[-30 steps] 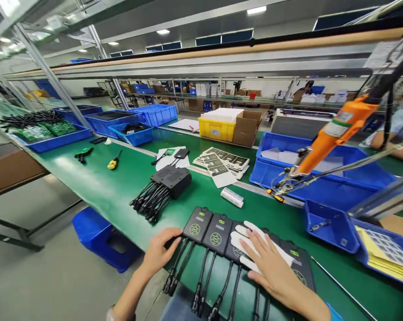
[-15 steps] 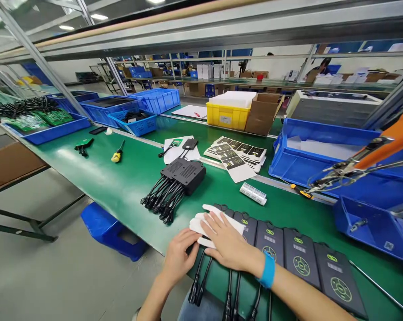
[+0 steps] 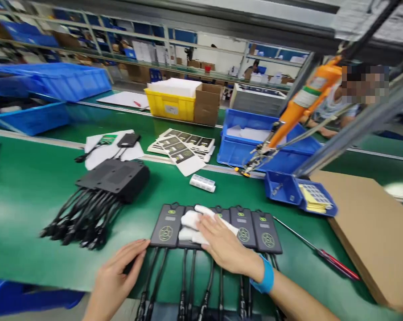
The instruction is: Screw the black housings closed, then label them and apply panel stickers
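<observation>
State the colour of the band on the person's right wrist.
The wristband is bright blue, seen in the head view.

Bare mat [image 3: 27, 196] left; cable bundle [image 3: 84, 214] blocks.

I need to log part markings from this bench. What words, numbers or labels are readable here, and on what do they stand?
No text can be read.
Black units: green round symbols and a grey label strip, too small.
Printed sheets: blurred.
Orange tool: green-and-white label, blurred.
Yellow bin: white sticker, illegible.
Yellow sheets in the small blue bin: grid print, too small.
</observation>
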A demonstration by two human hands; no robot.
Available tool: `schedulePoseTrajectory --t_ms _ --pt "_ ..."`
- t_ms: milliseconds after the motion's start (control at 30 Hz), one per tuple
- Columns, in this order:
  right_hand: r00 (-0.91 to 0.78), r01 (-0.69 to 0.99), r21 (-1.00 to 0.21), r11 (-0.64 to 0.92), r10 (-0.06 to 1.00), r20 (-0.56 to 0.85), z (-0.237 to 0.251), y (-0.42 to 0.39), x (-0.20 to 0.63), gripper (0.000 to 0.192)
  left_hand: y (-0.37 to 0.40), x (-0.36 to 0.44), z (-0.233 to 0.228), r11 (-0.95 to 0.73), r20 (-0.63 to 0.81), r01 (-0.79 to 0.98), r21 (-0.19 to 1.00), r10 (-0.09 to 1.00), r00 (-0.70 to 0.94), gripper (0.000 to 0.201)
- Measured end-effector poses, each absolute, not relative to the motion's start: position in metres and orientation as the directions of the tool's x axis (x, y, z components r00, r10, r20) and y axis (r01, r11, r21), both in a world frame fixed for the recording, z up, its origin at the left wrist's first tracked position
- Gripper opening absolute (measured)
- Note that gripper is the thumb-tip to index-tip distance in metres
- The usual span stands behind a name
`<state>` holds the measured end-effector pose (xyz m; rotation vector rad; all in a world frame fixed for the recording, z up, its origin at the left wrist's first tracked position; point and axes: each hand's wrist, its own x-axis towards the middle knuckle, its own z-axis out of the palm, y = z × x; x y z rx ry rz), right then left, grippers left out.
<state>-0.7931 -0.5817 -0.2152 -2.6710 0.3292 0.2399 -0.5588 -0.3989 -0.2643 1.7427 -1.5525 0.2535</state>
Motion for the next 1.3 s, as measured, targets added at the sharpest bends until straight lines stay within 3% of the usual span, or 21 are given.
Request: schedulePoseTrajectory --t_ms 133,233,267,367,500,600,767,1000,1167,1233,1300 --pt "0.935 -0.351 -0.422 -0.836 -0.284 -0.214 -0.212 -0.601 -0.843 0.059 -0.398 -0.558 -0.26 -0.077 0.495 -0.886 0.457 -0.805 0.326 0.026" --pt "0.833 -0.546 -0.335 -0.768 -0.54 -0.12 -0.221 -0.61 -0.885 0.059 -0.399 -0.563 -0.26 -0.173 0.386 -0.841 0.512 -0.829 0.405 0.035" --pt "0.819 -0.567 -0.3 -0.767 -0.564 -0.105 -0.225 -0.611 -0.897 0.06 -0.401 -0.566 -0.259 -0.19 0.353 -0.821 0.538 -0.834 0.424 0.04" --pt "0.881 -0.471 -0.246 -0.847 -0.464 -0.088 -0.236 -0.614 -0.92 0.062 -0.407 -0.573 -0.259 -0.175 0.311 -0.773 0.61 -0.844 0.436 0.046" --pt "0.83 -0.537 -0.15 -0.83 -0.552 0.086 -0.245 -0.619 -0.927 0.066 -0.414 -0.581 -0.26 -0.187 0.244 -0.729 0.659 -0.863 0.442 0.053" --pt "0.904 -0.414 -0.139 -0.9 -0.424 0.053 -0.249 -0.623 -0.917 0.066 -0.415 -0.584 -0.266 -0.181 0.273 -0.744 0.643 -0.853 0.444 0.061" --pt "0.881 -0.431 -0.129 -0.893 -0.448 0.151 -0.257 -0.62 -0.869 0.065 -0.412 -0.593 -0.274 -0.2 0.257 -0.697 0.689 -0.831 0.493 0.081" --pt "0.984 -0.18 -0.368 -0.912 -0.173 -0.051 -0.238 -0.585 -0.751 0.063 -0.414 -0.601 -0.273 -0.203 0.232 -0.657 0.726 -0.827 0.512 0.095" --pt "1.0 0.006 -0.491 -0.871 0.001 0.01 -0.235 -0.566 -0.731 0.059 -0.414 -0.596 -0.277 -0.192 0.255 -0.662 0.725 -0.817 0.517 0.097" --pt "1.0 0.025 -0.542 -0.84 0.025 0.008 -0.231 -0.563 -0.749 0.052 -0.413 -0.594 -0.276 -0.169 0.257 -0.67 0.723 -0.834 0.488 0.099" --pt "1.0 -0.023 -0.621 -0.783 -0.02 -0.012 -0.224 -0.563 -0.778 0.047 -0.413 -0.593 -0.274 -0.148 0.272 -0.716 0.683 -0.857 0.437 0.099"
